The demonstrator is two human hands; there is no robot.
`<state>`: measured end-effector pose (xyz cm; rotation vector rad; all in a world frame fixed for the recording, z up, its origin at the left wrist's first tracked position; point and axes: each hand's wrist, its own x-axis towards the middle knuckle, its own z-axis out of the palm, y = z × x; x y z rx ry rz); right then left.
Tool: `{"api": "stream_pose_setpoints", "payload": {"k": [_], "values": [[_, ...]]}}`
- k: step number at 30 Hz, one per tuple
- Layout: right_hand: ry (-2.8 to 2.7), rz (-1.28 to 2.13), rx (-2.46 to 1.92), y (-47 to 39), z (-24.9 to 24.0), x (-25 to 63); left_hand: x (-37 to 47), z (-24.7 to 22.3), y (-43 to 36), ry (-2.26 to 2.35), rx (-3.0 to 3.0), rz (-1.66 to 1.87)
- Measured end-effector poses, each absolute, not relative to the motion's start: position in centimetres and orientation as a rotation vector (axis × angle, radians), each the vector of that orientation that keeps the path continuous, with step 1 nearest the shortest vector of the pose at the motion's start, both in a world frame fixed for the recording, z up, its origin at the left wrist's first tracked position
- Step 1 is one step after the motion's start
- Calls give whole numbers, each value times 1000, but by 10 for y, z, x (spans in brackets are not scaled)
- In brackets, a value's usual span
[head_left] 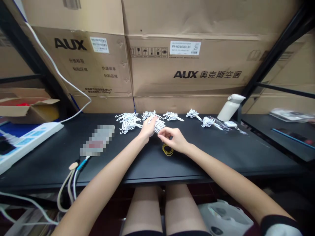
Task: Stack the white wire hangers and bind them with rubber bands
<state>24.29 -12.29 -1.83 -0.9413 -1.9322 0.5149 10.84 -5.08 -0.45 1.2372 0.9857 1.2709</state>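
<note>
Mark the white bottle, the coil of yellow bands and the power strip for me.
White bottle (pixel 228 109): head view, on the middle of its body.
Coil of yellow bands (pixel 168 153): head view, on its lower edge.
Power strip (pixel 34 135): head view, on its top face.

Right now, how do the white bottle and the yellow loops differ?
The white bottle is tall and solid; the yellow loops are thin and lie flat. The bottle stands at the back right, the loops nearer the front, by the right hand. Both rest on the black table.
</note>
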Motion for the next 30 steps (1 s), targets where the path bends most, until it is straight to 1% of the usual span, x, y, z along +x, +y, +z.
{"api": "stream_pose_setpoints", "payload": {"k": [3, 7, 9, 13, 18, 23, 25, 27, 30], "values": [[-2018, 359, -1009, -122, -14, 249, 106, -2, -47, 966, 1016, 1292], [-2093, 147, -1233, -118, -12, 256, 103, 0, -43, 992, 965, 1357], [-2155, 117, -1234, -118, -13, 256, 103, 1, -42, 991, 908, 1362], [-2308, 225, -1099, -121, -16, 248, 104, 4, -43, 908, 762, 1230], [-2141, 299, -1165, -120, -20, 243, 103, 12, -50, 812, 764, 1049], [-1898, 399, -1103, -115, -24, 240, 109, 5, -52, 750, 812, 1122], [-1773, 520, -1102, -113, -26, 236, 113, -1, -52, 765, 848, 1184], [-1630, 733, -1058, -110, -29, 232, 116, -6, -53, 773, 870, 1250], [-1363, 1042, -968, -106, -30, 228, 119, -11, -56, 736, 921, 1241]]}}
